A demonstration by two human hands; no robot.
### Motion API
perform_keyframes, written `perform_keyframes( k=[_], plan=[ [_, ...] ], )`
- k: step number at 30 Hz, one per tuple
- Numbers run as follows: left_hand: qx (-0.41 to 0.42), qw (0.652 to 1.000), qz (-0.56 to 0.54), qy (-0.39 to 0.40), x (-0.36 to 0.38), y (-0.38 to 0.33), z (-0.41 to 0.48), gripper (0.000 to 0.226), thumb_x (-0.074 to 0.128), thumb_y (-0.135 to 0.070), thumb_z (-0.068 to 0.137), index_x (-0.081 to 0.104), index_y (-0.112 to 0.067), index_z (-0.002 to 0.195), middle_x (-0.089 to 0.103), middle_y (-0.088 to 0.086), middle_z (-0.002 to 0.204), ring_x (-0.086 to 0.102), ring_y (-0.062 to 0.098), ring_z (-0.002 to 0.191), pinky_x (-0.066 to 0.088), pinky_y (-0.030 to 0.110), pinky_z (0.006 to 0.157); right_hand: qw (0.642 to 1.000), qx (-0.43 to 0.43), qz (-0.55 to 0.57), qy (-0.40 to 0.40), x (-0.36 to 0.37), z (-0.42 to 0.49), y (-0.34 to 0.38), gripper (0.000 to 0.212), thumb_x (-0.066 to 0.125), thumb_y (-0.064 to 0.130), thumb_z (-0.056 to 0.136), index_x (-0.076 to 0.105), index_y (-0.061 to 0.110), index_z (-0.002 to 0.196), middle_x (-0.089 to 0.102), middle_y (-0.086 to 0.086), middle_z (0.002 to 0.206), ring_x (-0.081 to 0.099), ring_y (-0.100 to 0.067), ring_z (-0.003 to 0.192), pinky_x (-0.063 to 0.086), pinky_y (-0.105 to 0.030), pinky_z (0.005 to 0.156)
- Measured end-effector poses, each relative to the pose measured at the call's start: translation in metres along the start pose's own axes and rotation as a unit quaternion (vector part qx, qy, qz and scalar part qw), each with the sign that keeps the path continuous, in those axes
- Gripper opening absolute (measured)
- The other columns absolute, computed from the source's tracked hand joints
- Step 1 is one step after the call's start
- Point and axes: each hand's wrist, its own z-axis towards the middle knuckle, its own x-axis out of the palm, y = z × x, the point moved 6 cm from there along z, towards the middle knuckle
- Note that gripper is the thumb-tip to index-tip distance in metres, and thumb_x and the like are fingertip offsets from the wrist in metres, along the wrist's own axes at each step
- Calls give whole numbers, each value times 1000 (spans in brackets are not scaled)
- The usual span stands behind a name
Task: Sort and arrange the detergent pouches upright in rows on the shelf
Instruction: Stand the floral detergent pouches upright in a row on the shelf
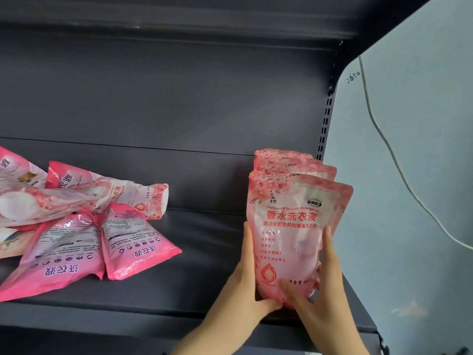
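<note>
A pink detergent pouch (294,226) with red lettering stands upright at the right end of the dark shelf (199,254), front of a row. Behind it stand two more upright pouches (294,163), only their tops showing. My left hand (247,275) holds the front pouch's left side, fingers along its edge and thumb under its base. Against its right side and lower front presses my right hand (325,285). On the left of the shelf lies a loose pile of several pink pouches (76,226), flat and overlapping, some back side up.
The shelf's dark back panel (179,98) rises behind. A slotted upright post (326,119) marks the right end, close to the row. Beyond it is a pale wall with a hanging white cable (384,139). Another shelf board (179,24) runs overhead.
</note>
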Motion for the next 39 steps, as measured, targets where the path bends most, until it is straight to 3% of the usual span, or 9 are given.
perform_keyframes(
  k=[4, 8, 15, 19, 21, 23, 26, 31, 39],
  plan=[
    [-6, 1000, 4, 9, 5, -3, 14, 127, 80, -24, 76, -28, -63, 132, 44, -19, 142, 56, -5, 114, 49, 22, 97, 997, 45, -50, 48, -10, 21, -6, 120, 78, -2, 74, -6, 47, 144, 33, 3, 125, 44, -11, 114, 52, -13, 68],
    [-9, 998, 58, -5, 8, -3, 25, 129, 79, -26, 77, -33, -60, 131, 36, -16, 148, 53, -5, 117, 45, 16, 97, 994, 50, -79, 55, -10, 34, -8, 124, 78, -9, 69, -7, 54, 134, 33, -1, 115, 51, -14, 97, 52, -18, 51],
    [-10, 996, 84, 4, 6, 4, 19, 129, 79, -29, 77, -36, -60, 128, 30, -19, 152, 46, -5, 124, 38, 14, 99, 991, -10, -135, 5, -12, 28, 1, 125, 92, 3, 54, 8, 37, 140, 40, -2, 115, 51, -17, 103, 43, -9, 80],
    [-42, 984, 171, 26, -10, 1, 9, 121, 73, -42, 80, -37, -59, 128, 34, -12, 149, 47, 3, 124, 40, 23, 101, 946, 31, -306, 104, -29, 16, 11, 128, 81, 51, 66, -26, 52, 137, 41, 7, 120, 59, -17, 104, 52, -32, 78],
    [-37, 958, 284, 33, -31, -5, 2, 104, 63, -53, 84, -27, -53, 138, 36, -13, 145, 47, 7, 125, 41, 24, 94, 879, 32, -457, 128, -45, 17, 22, 106, 59, 74, 71, -28, 60, 131, 46, 16, 105, 63, -8, 92, 51, -24, 68],
    [20, 899, 436, 35, -57, -17, -3, 69, 48, -60, 88, 15, -42, 147, 48, -12, 135, 48, 11, 121, 43, 29, 92, 836, -6, -531, 138, -48, 23, 42, 72, 42, 81, 75, 0, 55, 126, 55, 17, 91, 64, -5, 82, 49, -22, 63],
    [82, 806, 584, 56, -99, -30, -7, 52, 36, -65, 89, 59, -29, 119, 64, -9, 109, 53, 14, 106, 40, 33, 90, 786, -28, -583, 203, -33, 34, 64, 46, 37, 80, 80, 31, 43, 108, 56, 16, 82, 61, -5, 79, 43, -20, 59],
    [88, 746, 658, 46, -183, -34, -14, 49, 35, -67, 83, 63, -27, 89, 64, -8, 82, 55, 16, 87, 36, 32, 80, 722, -100, -615, 299, 35, 44, 92, 41, 45, 70, 85, 54, 33, 101, 61, 10, 93, 62, -14, 85, 44, -24, 67],
    [93, 711, 695, 49, -292, -25, -43, 50, 37, -70, 83, 63, -29, 93, 68, -10, 88, 58, 13, 92, 36, 31, 90, 715, -155, -598, 329, 166, 69, 161, 55, 55, 66, 81, 62, 24, 114, 65, 1, 107, 63, -23, 98, 44, -30, 73]
  ],
)
